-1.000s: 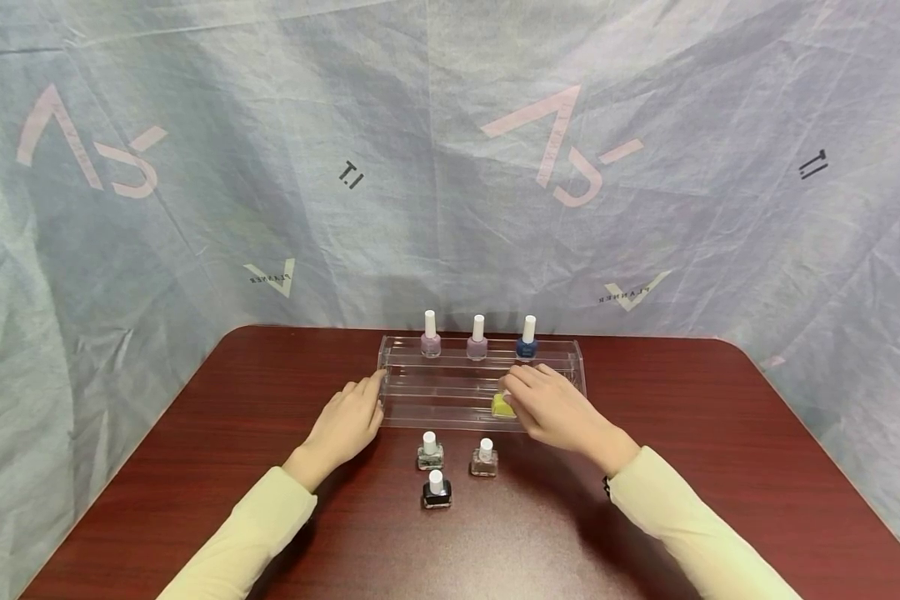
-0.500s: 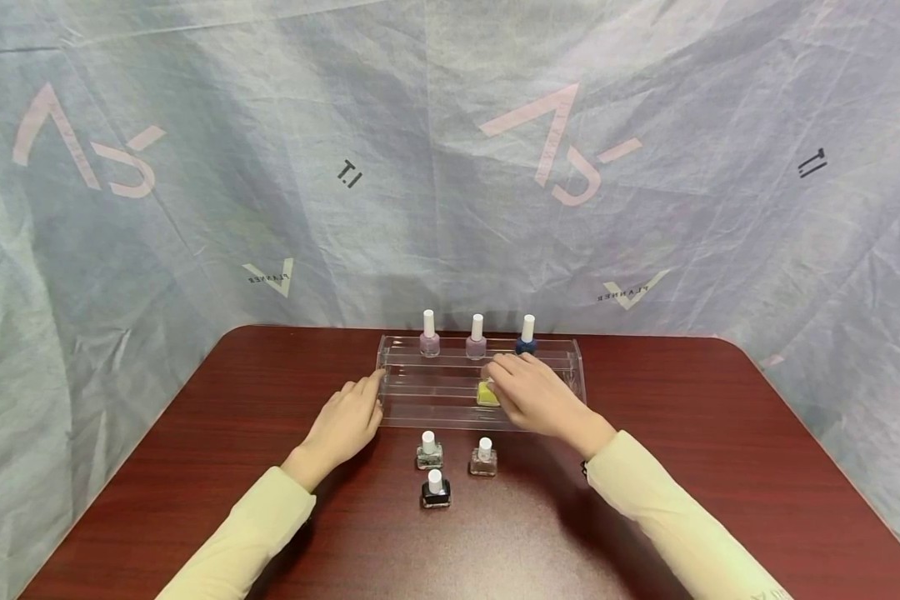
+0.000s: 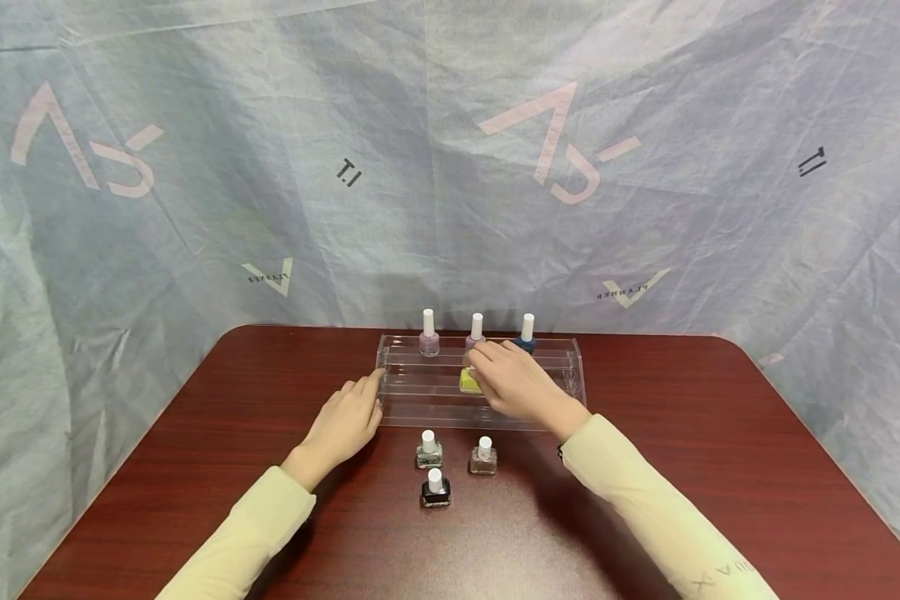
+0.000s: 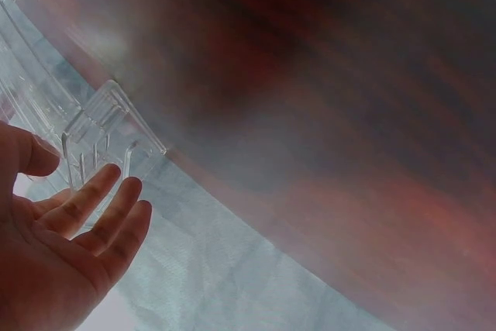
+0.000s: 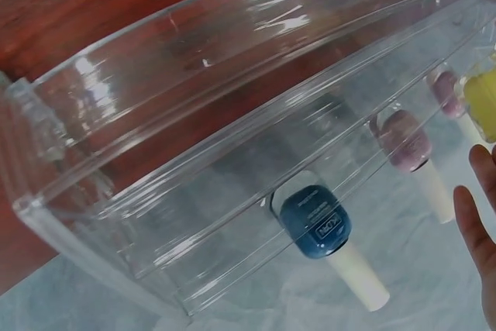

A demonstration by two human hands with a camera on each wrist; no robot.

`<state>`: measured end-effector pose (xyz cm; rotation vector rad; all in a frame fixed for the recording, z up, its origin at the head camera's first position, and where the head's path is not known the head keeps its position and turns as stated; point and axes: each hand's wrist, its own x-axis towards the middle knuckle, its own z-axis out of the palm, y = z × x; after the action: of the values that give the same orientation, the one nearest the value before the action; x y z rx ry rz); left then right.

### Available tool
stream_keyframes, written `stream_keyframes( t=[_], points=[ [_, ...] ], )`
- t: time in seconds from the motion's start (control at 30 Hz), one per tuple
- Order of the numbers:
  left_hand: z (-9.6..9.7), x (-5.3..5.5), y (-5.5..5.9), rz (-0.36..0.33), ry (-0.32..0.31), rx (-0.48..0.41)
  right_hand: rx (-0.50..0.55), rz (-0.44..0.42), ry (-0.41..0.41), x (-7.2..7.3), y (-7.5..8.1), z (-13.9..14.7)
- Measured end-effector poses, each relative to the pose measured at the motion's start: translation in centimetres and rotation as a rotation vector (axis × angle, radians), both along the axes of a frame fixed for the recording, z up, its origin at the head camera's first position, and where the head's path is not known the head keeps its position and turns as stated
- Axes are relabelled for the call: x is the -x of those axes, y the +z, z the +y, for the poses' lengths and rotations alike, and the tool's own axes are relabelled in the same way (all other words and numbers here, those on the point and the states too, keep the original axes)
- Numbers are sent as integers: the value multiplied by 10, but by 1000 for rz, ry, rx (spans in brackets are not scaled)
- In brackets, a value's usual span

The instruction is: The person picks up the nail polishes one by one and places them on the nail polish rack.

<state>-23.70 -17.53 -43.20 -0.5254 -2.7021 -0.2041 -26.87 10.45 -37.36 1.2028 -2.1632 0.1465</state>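
Observation:
My right hand [image 3: 516, 383] pinches a yellow nail polish bottle [image 3: 468, 381] by its top, over the middle tier of a clear stepped rack [image 3: 420, 412]. The fingers hide its cap in the head view; in the right wrist view the yellow bottle [image 5: 482, 102] is cut by the edge. My left hand [image 3: 345, 423] touches the rack's left end with its fingers extended. On the top tier stand a pink-lilac bottle [image 3: 430, 344], a mauve bottle [image 3: 477, 327] partly behind my right hand, and a blue bottle [image 5: 315, 221], all white-capped.
In front of the rack, three white-capped nail polish bottles stand on the dark red table [image 3: 157, 467]: a clear glittery one [image 3: 429, 455], a brownish one [image 3: 483, 461] and a black one [image 3: 436, 493]. A grey cloth [image 3: 390, 225] hangs behind the table.
My right hand has moved left and farther back with the yellow nail polish bottle, from the rack's front tier to over the middle tier. My left hand stays at the rack's left end.

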Motion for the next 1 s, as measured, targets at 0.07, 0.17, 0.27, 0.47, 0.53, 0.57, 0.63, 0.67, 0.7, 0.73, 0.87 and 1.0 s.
stream_keyframes(
  t=[0.07, 0.17, 0.27, 0.47, 0.53, 0.57, 0.63, 0.67, 0.7, 0.73, 0.87, 1.0],
  points=[
    [0, 0, 0, -1, -1, -1, -1, -21, 1, 2, 1, -3],
    [0, 0, 1, 0, -3, -2, -4, -44, -1, 3, 2, -7],
    [0, 0, 2, 4, -7, -3, -9, -51, -9, 6, 2, -10],
    [0, 0, 2, -3, -2, 1, -10, -66, -22, 9, 2, -18],
    [-1, 0, 2, -6, 2, 2, -13, -72, -29, 11, 3, -21],
    [-1, 0, 2, -6, 2, 1, -14, -75, -31, 11, 3, -22],
    [-1, 0, 3, -6, 2, -1, -17, -81, -36, 12, 3, -24],
    [-1, 0, 3, -5, 2, -2, -18, -80, -39, 13, 3, -25],
    [-1, -1, 4, -4, 1, -3, -20, -80, -43, 14, 3, -26],
    [0, -1, 4, -3, 0, -3, -19, -81, -46, 14, 3, -27],
    [-1, 0, 4, -5, -3, -3, -15, -87, -59, 17, 2, -29],
    [-1, 1, 3, -6, -4, -3, -13, -108, -70, 21, 0, -30]
  ],
)
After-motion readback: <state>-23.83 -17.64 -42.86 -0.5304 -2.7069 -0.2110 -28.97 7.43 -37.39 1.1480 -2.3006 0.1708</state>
